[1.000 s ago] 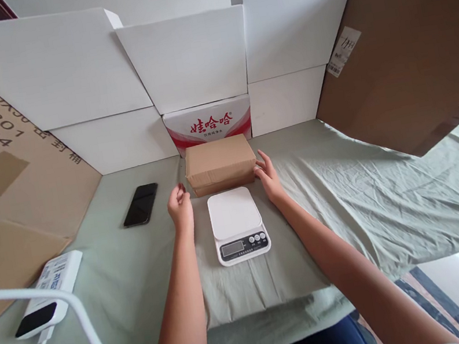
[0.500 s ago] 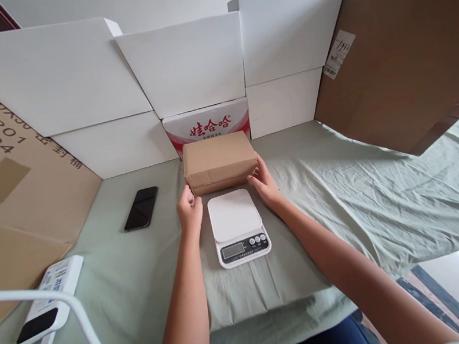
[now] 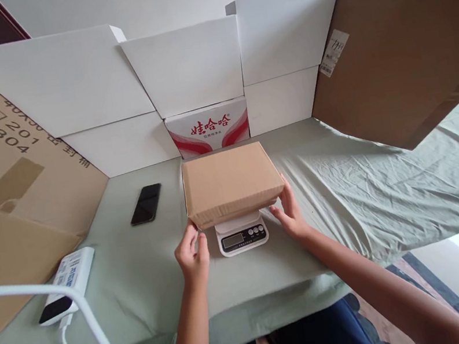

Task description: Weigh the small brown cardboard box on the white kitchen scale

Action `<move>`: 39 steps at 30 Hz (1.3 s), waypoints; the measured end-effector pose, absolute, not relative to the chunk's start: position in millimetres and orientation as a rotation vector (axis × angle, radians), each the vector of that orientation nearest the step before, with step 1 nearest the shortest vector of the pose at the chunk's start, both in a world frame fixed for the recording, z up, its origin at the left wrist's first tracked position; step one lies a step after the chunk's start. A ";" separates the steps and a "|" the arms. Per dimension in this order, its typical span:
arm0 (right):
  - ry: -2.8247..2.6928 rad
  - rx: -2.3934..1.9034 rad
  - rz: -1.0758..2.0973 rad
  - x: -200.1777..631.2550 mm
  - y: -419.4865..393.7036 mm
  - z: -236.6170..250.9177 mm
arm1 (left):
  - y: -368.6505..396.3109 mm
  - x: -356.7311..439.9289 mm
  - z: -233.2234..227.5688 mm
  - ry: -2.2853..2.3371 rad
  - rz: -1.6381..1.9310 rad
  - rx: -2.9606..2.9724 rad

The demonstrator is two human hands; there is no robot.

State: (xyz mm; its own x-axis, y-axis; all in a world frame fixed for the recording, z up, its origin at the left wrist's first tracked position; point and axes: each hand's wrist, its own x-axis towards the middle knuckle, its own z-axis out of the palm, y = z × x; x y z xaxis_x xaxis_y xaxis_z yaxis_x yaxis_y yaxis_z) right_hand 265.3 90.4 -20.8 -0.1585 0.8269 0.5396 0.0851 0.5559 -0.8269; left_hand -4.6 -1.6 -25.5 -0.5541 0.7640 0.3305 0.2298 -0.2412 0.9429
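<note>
Gripping the brown box point(image 3: 230, 182) at its near corners, your left hand point(image 3: 192, 256) and right hand point(image 3: 290, 216) clamp it over the scale point(image 3: 242, 235), fingers curled on its edges.

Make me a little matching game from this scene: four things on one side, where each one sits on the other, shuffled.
Things:
1. brown box
2. phone
3. scale
4. red-print carton

Places:
A. against the white boards at the back
B. under the brown box, display showing
C. flat on the green cloth, left of the box
D. between the left hand and right hand

Pairs: 1-D, 2-C, 3-B, 4-A
</note>
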 end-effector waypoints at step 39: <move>-1.619 -0.759 0.871 264.5 86.2 1.5 | -1.8 -0.4 -6.8 1.503 1.842 1.123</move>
State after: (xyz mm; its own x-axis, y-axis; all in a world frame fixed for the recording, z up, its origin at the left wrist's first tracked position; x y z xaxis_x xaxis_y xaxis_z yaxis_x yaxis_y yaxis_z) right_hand 264.5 86.2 1.5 -0.2015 0.8367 0.5092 0.0369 0.5260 -0.8497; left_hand -0.4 -1.8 -6.8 -0.5302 0.8005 0.2795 0.1132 -0.2598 0.9590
